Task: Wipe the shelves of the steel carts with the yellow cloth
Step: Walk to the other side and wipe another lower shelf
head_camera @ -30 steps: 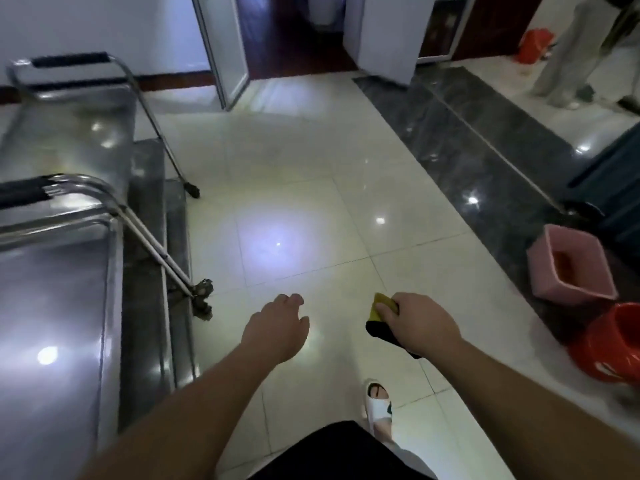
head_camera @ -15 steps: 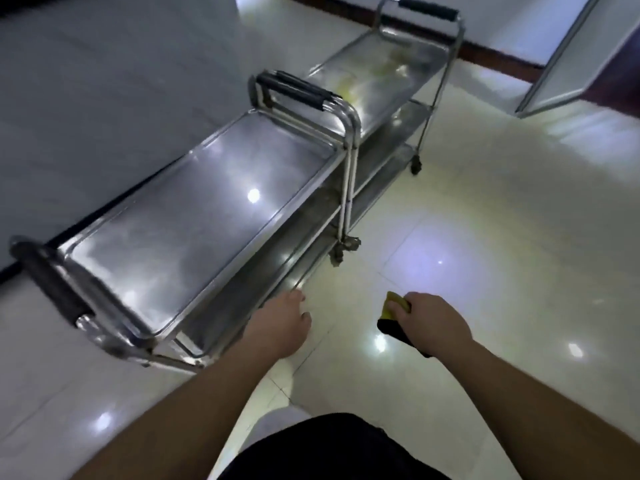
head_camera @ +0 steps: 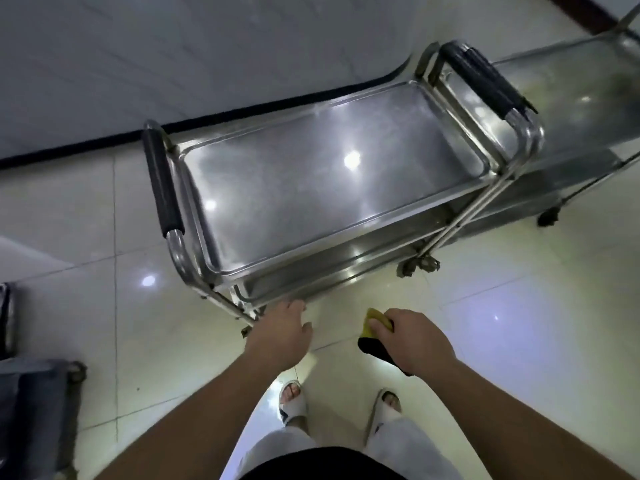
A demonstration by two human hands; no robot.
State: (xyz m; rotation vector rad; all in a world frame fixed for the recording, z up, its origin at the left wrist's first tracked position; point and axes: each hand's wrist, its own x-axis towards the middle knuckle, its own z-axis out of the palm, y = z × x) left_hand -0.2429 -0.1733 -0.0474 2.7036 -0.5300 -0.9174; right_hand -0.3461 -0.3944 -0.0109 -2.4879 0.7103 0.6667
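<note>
A steel cart [head_camera: 311,188] with black-padded handles stands in front of me, its bare top shelf shining and a lower shelf [head_camera: 332,268] showing beneath. A second steel cart [head_camera: 585,109] adjoins it at the upper right. My right hand [head_camera: 412,337] grips a yellow cloth [head_camera: 372,323] with a dark underside, held over the floor just short of the near cart. My left hand [head_camera: 282,334] hangs relaxed and holds nothing, its fingers close to the lower shelf's near corner; whether they touch it is unclear.
A grey wall with a black skirting [head_camera: 242,109] runs behind the carts. A dark wheeled object [head_camera: 38,393] sits at the lower left. Glossy floor tiles [head_camera: 519,341] spread to the right. My sandalled feet [head_camera: 294,400] stand just behind my hands.
The view has swung left and down, bringing the near cart square in front of me. Both hands are closer to the cart; the right still holds the cloth.
</note>
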